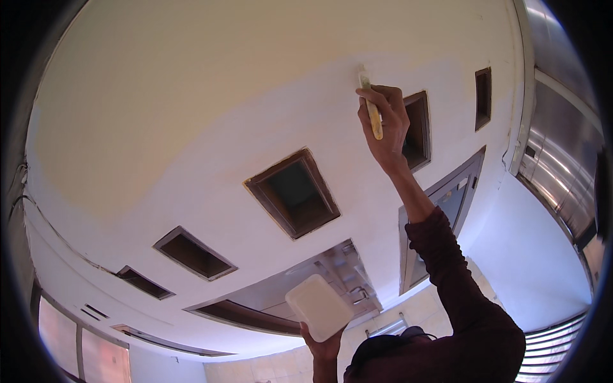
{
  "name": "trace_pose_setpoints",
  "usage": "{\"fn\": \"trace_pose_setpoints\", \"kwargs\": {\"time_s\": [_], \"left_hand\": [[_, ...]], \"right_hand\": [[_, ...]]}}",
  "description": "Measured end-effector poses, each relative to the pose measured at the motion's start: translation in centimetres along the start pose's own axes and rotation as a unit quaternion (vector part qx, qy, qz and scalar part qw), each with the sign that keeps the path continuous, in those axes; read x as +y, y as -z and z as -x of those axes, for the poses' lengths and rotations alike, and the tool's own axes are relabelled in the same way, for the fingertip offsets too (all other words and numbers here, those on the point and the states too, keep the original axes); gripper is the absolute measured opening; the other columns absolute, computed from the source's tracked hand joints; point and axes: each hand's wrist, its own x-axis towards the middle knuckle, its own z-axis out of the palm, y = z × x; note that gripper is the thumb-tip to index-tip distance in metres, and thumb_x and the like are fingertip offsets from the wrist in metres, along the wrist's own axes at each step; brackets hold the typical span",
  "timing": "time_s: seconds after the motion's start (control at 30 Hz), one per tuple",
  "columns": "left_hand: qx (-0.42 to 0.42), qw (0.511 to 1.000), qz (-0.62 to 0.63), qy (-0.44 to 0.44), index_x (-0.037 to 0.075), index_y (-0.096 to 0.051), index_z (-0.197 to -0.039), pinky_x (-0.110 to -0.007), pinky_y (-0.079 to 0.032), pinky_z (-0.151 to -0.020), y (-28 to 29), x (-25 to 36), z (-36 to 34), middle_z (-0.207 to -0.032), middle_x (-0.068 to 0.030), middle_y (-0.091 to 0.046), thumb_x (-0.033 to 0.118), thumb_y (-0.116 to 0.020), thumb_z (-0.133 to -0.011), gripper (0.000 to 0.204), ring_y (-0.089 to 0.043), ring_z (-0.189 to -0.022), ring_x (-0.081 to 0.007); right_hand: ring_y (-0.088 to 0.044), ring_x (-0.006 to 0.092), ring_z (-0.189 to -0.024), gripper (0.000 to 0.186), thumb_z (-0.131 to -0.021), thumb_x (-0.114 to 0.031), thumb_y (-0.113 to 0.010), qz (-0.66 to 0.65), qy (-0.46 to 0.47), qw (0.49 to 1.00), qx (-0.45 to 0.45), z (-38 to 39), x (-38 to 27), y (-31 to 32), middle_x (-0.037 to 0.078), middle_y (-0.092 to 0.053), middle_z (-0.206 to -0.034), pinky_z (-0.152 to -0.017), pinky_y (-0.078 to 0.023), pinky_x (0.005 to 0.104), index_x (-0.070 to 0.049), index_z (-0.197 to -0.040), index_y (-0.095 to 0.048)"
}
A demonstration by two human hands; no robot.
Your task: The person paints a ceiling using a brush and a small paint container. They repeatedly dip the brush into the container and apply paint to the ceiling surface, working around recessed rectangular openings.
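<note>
My right hand [387, 124] is raised, its fingers wrapped round the yellowish handle of a small paintbrush [373, 123]. The brush tip points upward and appears to meet the wall [211, 153], near the line where a whiter area borders a cream one. Lower down, my left hand [324, 348] grips a pale rectangular tray [319, 306] with rounded corners from below. What the tray holds cannot be made out. A dark, bunched sleeve [447, 255] covers my right arm up to the forearm.
Several brown-framed recesses, among them a large one [294, 193], are set in the wall. A framed doorway [472, 172] stands behind my right forearm, and a wide opening [255, 300] lies behind the tray. Cables [64, 233] run along the left; shiny metal panels [555, 140] stand at right.
</note>
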Motion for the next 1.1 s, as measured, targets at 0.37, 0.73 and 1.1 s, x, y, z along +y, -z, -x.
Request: {"fn": "trace_pose_setpoints", "kwargs": {"time_s": [0.37,0.73,1.1], "left_hand": [[-0.018,1.000,0.003,-0.025,0.019,-0.036,-0.150,-0.068,-0.040,-0.102,0.3,0.2,0.3,-0.144,-0.0107,-0.045,0.065,-0.057,-0.089,0.079,-0.045,-0.132,-0.0353],[-0.077,0.993,0.091,-0.001,0.018,-0.031,-0.154,-0.069,-0.041,-0.106,1.1,-1.0,-0.2,-0.150,-0.0115,-0.044,0.059,-0.058,-0.093,0.078,-0.045,-0.136,-0.0376],[-0.073,0.993,0.083,0.035,0.018,-0.033,-0.153,-0.067,-0.039,-0.106,0.0,-2.3,-1.0,-0.149,-0.0113,-0.045,0.058,-0.061,-0.091,0.079,-0.044,-0.137,-0.0376]], "right_hand": [[-0.062,0.0243,-0.088,0.042,-0.071,-0.005,-0.078,-0.208,0.043,0.964,-0.160,5.3,-15.3,-6.7,0.006,-0.060,-0.106,-0.062,-0.053,0.0341,-0.017,-0.110,-0.067],[-0.064,0.0098,-0.089,0.015,-0.094,-0.010,-0.069,-0.235,-0.239,0.940,-0.059,-3.9,6.1,4.3,0.003,-0.068,-0.107,-0.069,-0.057,0.0241,-0.005,-0.108,-0.070],[-0.068,0.0214,-0.094,0.021,-0.087,-0.003,-0.070,0.016,-0.058,0.996,0.058,-6.5,18.6,9.2,0.007,-0.067,-0.108,-0.082,-0.054,0.0325,-0.012,-0.106,-0.074]]}}
